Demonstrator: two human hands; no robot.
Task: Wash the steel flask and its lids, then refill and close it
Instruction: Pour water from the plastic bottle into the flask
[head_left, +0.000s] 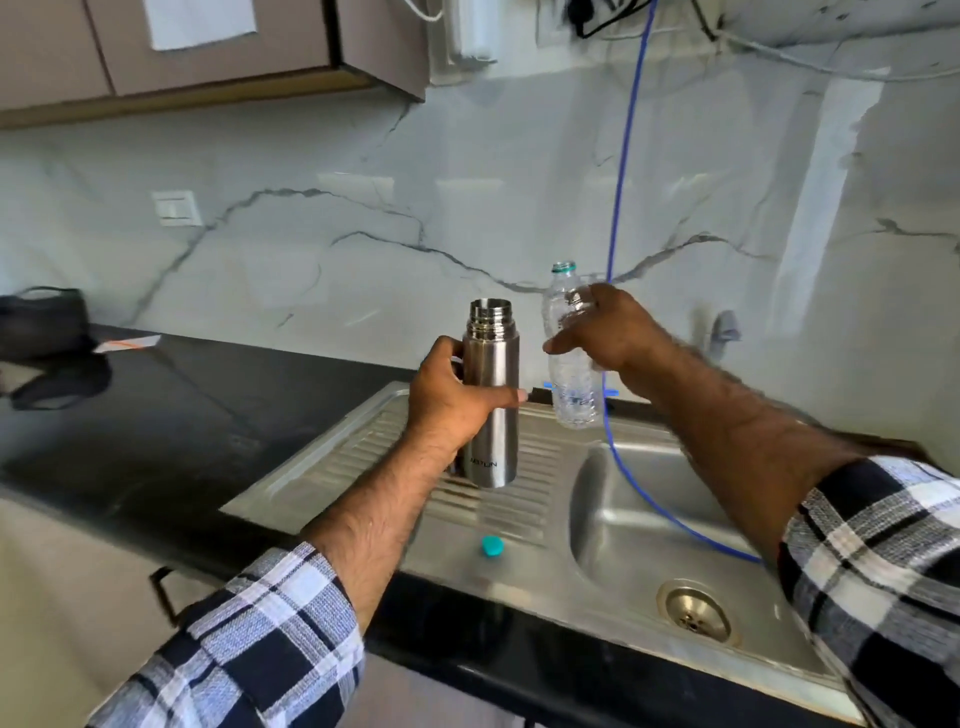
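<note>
The left hand grips the open steel flask upright. Right of it, the right hand wraps an uncapped plastic bottle, seemingly lifted clear of the drainboard.

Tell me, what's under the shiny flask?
The steel flask, held in the left hand, sits over the sink's ribbed draining board. Whether its base touches is unclear.

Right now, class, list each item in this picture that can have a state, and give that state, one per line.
Steel flask: upright, mouth open, no lid on.
Plastic bottle: upright, uncapped.
Teal cap: loose on the drainboard.
Left hand: gripping the flask.
Right hand: holding the bottle.
Sink basin: a blue hose hangs in.
</note>
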